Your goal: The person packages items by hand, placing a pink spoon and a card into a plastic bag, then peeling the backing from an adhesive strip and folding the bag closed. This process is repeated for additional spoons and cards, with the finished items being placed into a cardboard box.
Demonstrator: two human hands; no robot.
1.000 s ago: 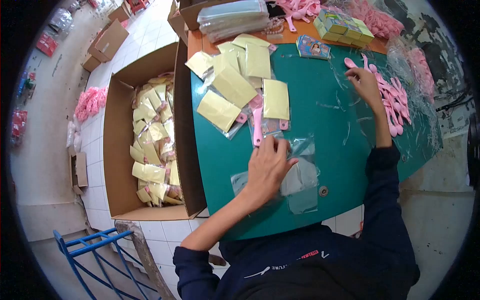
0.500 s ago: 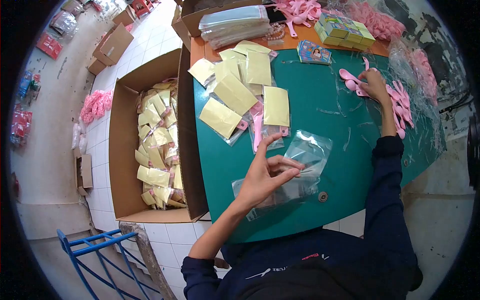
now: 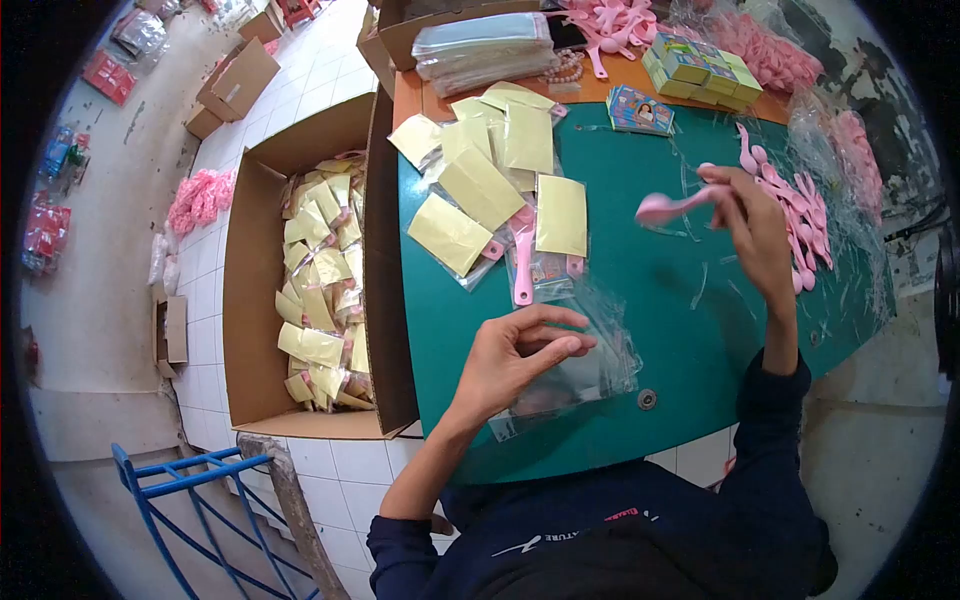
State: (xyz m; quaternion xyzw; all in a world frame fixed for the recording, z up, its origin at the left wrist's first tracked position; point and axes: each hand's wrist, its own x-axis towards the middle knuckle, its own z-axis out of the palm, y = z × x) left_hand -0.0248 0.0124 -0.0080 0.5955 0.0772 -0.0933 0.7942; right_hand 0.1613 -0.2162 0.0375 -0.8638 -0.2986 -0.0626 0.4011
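Note:
Lifted over the green table (image 3: 680,330), my right hand (image 3: 752,225) grips a pink spoon (image 3: 665,208) by its handle, the bowl pointing left. Several more pink spoons (image 3: 800,225) lie just right of that hand. My left hand (image 3: 530,358) is curled above clear plastic bags (image 3: 590,365), thumb near the fingertips; it looks pinched on a bag's edge, but what it holds is hard to make out. Ahead of it, another pink spoon (image 3: 523,265) lies among bagged packs with pale yellow cards (image 3: 480,188).
A deep cardboard box (image 3: 395,300) full of yellow-card packs stands left of the table. Stacked plastic sleeves (image 3: 480,45), small card stacks (image 3: 700,70) and more pink spoons (image 3: 612,25) line the far edge. A blue metal frame (image 3: 190,480) is at lower left.
My right hand has lifted a pink spoon from the pile and moved it left. My left hand has shifted slightly lower, its index finger now bent. The view has shifted slightly.

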